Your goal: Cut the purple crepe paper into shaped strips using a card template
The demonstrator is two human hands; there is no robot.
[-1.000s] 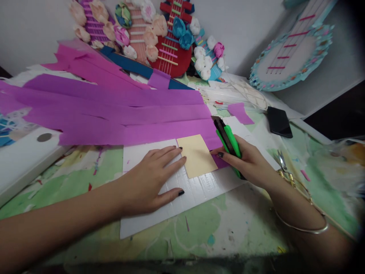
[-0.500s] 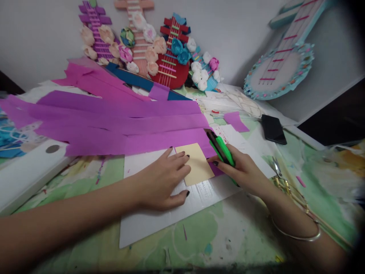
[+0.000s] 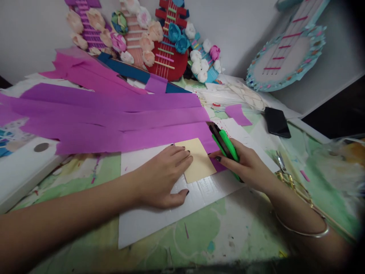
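Note:
My left hand (image 3: 167, 177) lies flat with its fingers spread, the fingertips on the left edge of a pale yellow square (image 3: 201, 163). In my right hand (image 3: 246, 163) is a green and black cutter (image 3: 224, 142), its tip pointing up and left over purple paper. The thumb and a finger of that hand reach toward the right edge of the yellow square. Under the square are the long purple paper strips (image 3: 137, 135) and a white board (image 3: 137, 222).
Gold-handled scissors (image 3: 291, 180) and a black phone (image 3: 277, 121) lie to the right. A white box (image 3: 25, 171) is at the left. Decorated toy instruments (image 3: 168, 57) stand along the back wall. Pink paper (image 3: 94, 76) and a small purple scrap (image 3: 238, 114) lie behind.
The view has shifted slightly, so the background sits higher. Both hands keep nearly the same places, with the cutter still in my right hand.

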